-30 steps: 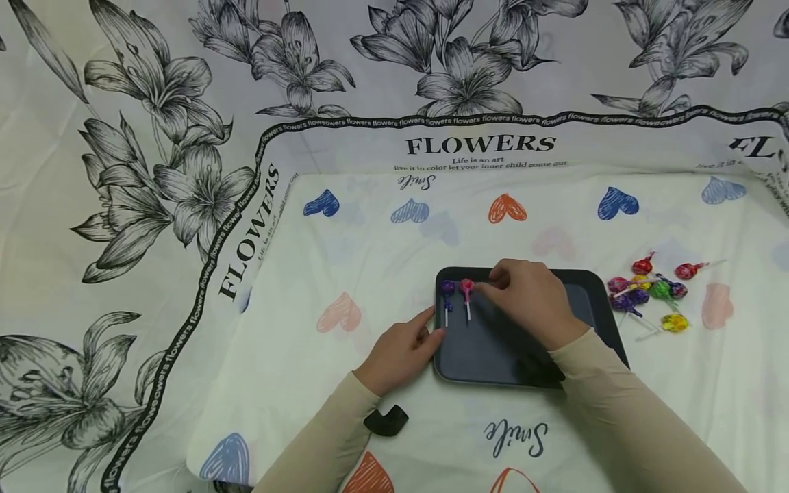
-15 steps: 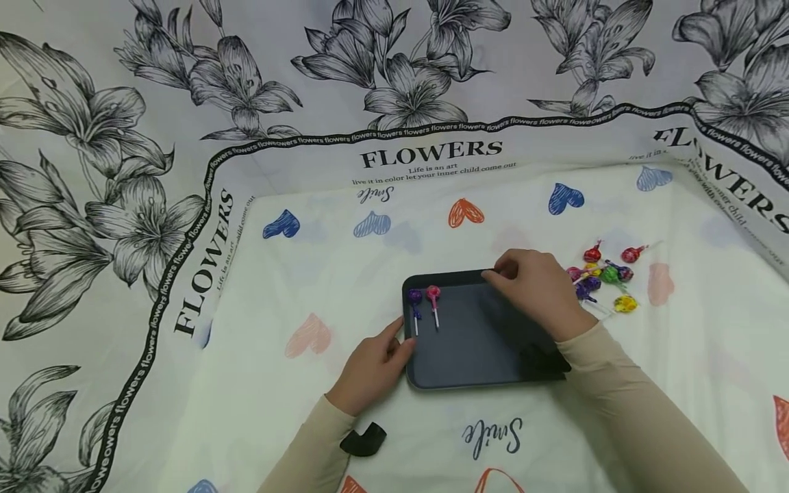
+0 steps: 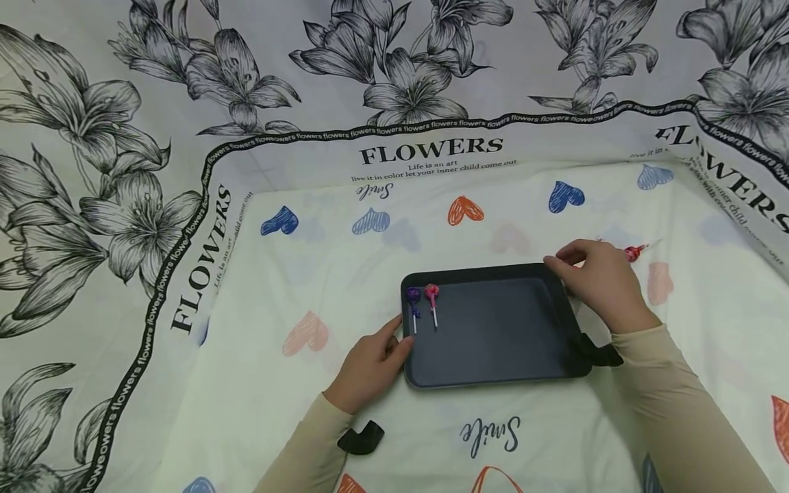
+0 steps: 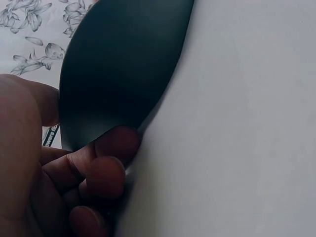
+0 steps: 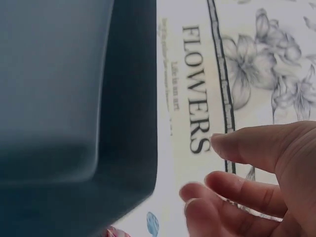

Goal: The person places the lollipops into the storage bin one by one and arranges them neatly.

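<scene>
A dark grey rectangular tray (image 3: 487,342) lies on the cloth. Inside it, at the far left corner, a purple-wrapped lollipop (image 3: 414,294) and a pink lollipop (image 3: 432,293) lie side by side, sticks toward the person. My left hand (image 3: 370,363) holds the tray's left edge; in the left wrist view its thumb and curled fingers (image 4: 106,177) meet the rim. My right hand (image 3: 600,281) hovers by the far right corner, nothing in it, fingers loosely bent and thumb apart in the right wrist view. Beyond it shows a red lollipop (image 3: 635,253); the hand hides other lollipops there.
A white cloth with printed hearts (image 3: 465,210) covers the work surface. Behind it runs a flower-printed cloth (image 3: 413,89) with a black lettered border. Black pieces (image 3: 361,438) sit at both wrists.
My right hand has left the pink lollipop in the tray and moved right, past the far right corner. The head view has shifted. My left hand stays at the tray's left edge.
</scene>
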{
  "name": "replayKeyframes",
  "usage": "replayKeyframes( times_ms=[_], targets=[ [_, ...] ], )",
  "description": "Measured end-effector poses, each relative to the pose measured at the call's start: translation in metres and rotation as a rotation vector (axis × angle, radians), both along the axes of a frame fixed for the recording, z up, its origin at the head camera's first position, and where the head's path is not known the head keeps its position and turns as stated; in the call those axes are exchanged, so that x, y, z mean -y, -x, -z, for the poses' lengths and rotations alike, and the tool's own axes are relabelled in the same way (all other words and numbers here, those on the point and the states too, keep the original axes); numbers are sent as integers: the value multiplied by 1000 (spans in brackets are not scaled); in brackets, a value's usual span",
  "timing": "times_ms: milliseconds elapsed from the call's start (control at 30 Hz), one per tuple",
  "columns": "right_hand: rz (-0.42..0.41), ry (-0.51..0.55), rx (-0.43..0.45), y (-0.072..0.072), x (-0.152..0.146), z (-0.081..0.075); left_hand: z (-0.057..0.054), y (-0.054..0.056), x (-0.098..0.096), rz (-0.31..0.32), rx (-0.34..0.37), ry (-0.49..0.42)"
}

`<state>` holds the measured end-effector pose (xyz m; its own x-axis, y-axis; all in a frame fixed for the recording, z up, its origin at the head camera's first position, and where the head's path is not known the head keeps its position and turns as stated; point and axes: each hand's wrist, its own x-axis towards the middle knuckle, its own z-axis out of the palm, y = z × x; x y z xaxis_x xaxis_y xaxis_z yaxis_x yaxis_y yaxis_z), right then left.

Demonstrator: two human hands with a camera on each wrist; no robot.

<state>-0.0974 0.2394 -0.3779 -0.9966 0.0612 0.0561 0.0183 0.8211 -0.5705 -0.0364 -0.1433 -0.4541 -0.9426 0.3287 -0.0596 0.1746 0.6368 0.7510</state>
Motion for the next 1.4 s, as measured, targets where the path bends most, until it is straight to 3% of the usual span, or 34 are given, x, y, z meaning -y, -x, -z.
replayKeyframes(
  times_ms=[267,367,533,700,1200,1400],
  targets=[
    [-36,15,-18,8,-19,3,1,-1,1,-2,10,1],
    [-59,-41,-3,11,-23,7,-1,-2,1,-2,16,-4],
    [-83,-174,85,15,-31,15,0,-3,3,-4,18,-8],
    [-100,-229,138,19,-33,21,0,-3,4,-9,10,-9],
    [-102,-268,282,29,-31,17,-1,-1,4,-10,-7,-5],
    [-113,-266,314,26,-33,22,-2,0,3,4,-11,-1]
  ],
)
